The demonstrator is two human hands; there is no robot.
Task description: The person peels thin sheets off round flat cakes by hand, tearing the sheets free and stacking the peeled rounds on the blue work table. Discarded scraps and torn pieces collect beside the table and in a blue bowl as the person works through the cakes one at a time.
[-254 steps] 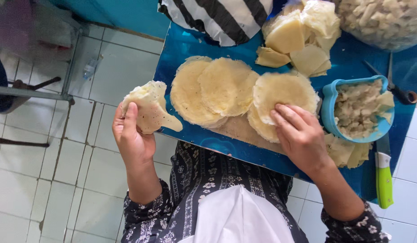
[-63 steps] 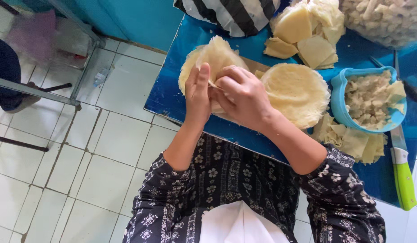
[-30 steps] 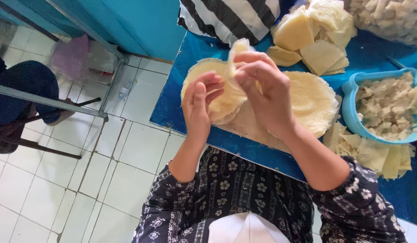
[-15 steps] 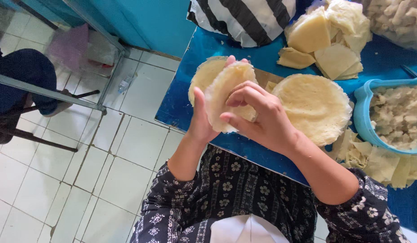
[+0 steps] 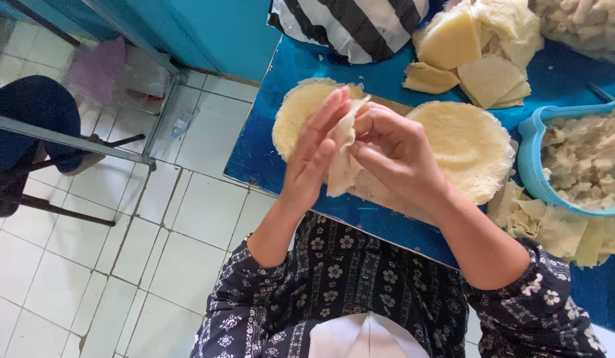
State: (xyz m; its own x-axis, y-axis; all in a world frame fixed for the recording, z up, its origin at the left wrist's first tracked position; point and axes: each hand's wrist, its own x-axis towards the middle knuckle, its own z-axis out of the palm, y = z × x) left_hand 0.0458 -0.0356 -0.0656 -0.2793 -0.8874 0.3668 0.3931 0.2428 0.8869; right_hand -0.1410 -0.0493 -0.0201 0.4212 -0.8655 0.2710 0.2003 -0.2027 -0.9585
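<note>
Both my hands hold one thin pale round wrapper (image 5: 344,166), folded upright between them above the blue table (image 5: 261,146). My left hand (image 5: 314,156) presses flat against its left side. My right hand (image 5: 397,156) pinches its top edge with the fingertips. Under the hands lie two more flat round wrappers, one at the left (image 5: 295,113) and one at the right (image 5: 470,146), on a board whose edge is partly hidden by my hands.
A blue bowl (image 5: 532,172) of pale chopped filling stands at the right. Folded triangular wrappers (image 5: 467,59) lie at the back, loose wrapper pieces (image 5: 566,229) at the front right. A striped cloth (image 5: 354,26) lies behind. White tiled floor and a chair (image 5: 49,166) are at the left.
The wrapper has gone from lying open across my left palm to being folded upright. My right fingers moved from its face up to its top edge.
</note>
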